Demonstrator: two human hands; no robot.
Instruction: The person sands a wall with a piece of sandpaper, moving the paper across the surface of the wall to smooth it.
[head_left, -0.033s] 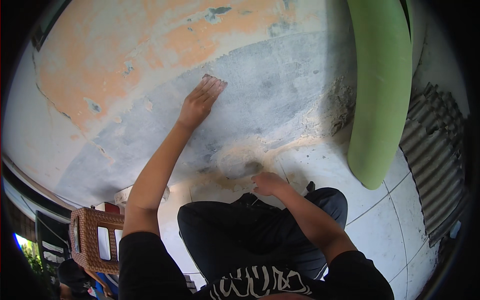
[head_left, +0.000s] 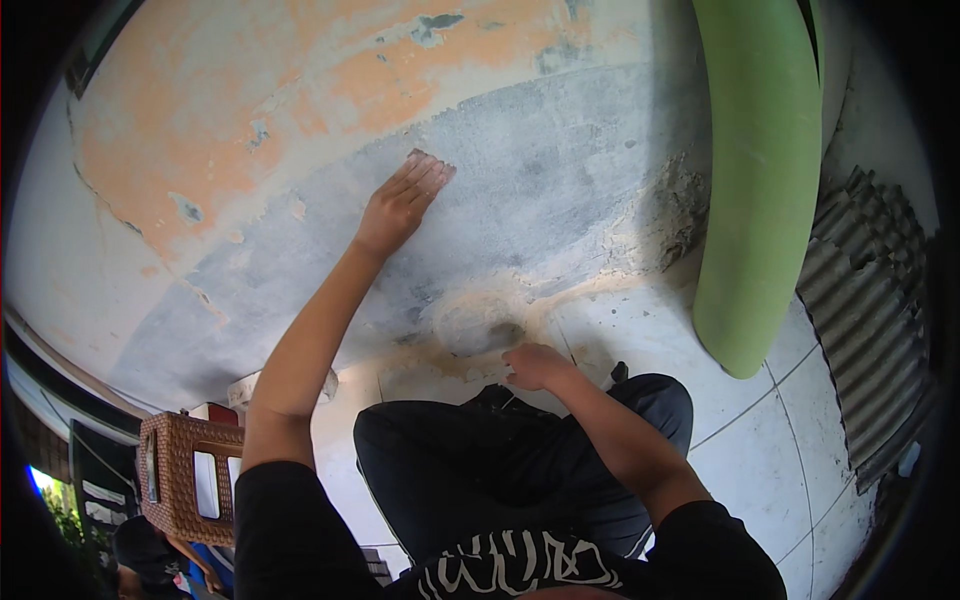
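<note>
My left hand (head_left: pixel 400 205) is stretched up against the wall (head_left: pixel 560 170), fingers flat and pressing a small brownish abrasive sheet (head_left: pixel 432 163) onto the grey bare patch. Only a corner of the sheet shows past the fingertips. Above and to the left of the hand, the wall keeps flaking orange paint (head_left: pixel 200 130). My right hand (head_left: pixel 533 365) rests on my knee in dark trousers (head_left: pixel 480 470), fingers loosely curled with nothing in them. I am crouched close to the foot of the wall.
A thick green pillar (head_left: pixel 760 200) stands at the right, with grey corrugated sheet (head_left: pixel 870 300) beyond it. Pale dust (head_left: pixel 470 325) lies on the white tiled floor (head_left: pixel 760 470) below the sanded patch. A brown woven stool (head_left: pixel 185 480) stands at lower left.
</note>
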